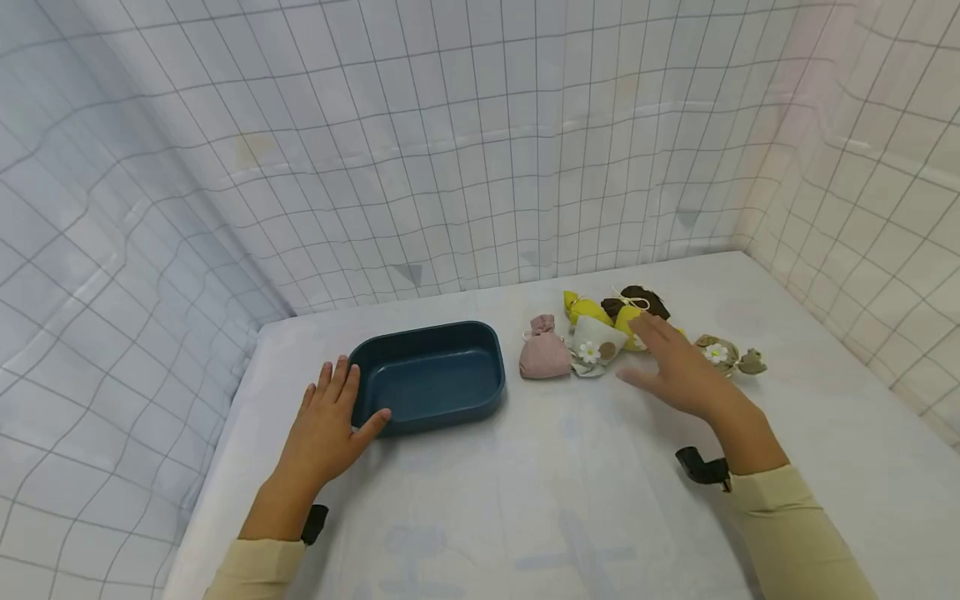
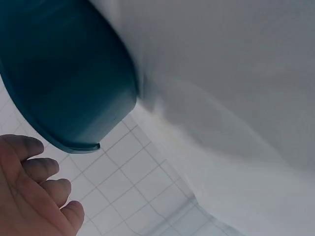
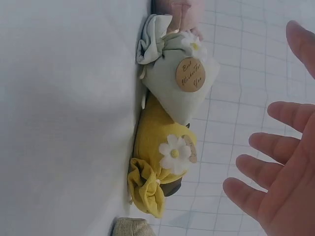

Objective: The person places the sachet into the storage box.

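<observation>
The left hand (image 1: 322,429) is at the left end of the dark blue, rounded rectangular tray (image 1: 435,383), fingers extended and grasping nothing; whether it touches the rim I cannot tell. The tray stands on the white tabletop (image 1: 495,508) with no pouch inside. Just right of the tray sits a dusty-pink cloth pouch (image 1: 545,356), then a pale grey cloth pouch (image 1: 600,335) with a white flower and round brown tag; farther right of the tray come two yellow cloth pouches (image 1: 587,310) and a dark brown cloth pouch (image 1: 651,302). Near these, the right hand (image 1: 678,371) is released — fingers spread, apart from the pouches. Farthest right of the tray lies a khaki cloth pouch (image 1: 729,358). The work looks barely begun: no pouch is lifted, so all the handling seems left to do.
</observation>
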`<state>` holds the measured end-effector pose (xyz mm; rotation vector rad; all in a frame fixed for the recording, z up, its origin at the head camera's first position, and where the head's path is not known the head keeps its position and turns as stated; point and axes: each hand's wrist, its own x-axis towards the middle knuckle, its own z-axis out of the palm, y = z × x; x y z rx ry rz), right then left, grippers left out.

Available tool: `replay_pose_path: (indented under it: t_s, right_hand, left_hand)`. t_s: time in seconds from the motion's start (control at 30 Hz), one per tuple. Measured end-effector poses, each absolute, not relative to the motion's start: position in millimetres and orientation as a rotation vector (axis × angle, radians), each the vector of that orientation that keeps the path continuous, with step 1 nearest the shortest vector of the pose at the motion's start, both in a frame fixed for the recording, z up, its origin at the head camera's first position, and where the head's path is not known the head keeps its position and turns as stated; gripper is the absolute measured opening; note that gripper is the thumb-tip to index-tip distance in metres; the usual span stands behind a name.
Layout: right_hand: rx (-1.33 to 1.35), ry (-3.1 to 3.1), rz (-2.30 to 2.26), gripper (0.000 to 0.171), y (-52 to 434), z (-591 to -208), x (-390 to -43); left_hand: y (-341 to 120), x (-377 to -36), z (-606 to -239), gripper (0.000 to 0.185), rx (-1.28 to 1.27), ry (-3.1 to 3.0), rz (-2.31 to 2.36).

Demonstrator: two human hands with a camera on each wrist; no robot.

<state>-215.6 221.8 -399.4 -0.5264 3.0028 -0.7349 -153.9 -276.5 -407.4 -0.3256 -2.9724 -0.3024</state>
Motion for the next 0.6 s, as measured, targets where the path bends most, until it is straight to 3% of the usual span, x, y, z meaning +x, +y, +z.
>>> replay_pose_path:
  t_s: [0.37, 0.6]
  right_hand:
    - [-0.53, 3.024, -0.913, 0.069, 226.5, -392.6, -216.4]
    - [-0.45, 3.104, -0.907, 0.075, 247.8, -389.5, -214.4]
  left_hand:
    - [-282.2, -159.3, -412.9, 0.097, -0.354, -2.999, -0.254]
    - [-284.7, -160.4, -419.5, 0.096, -0.321, -3.047, -0.274]
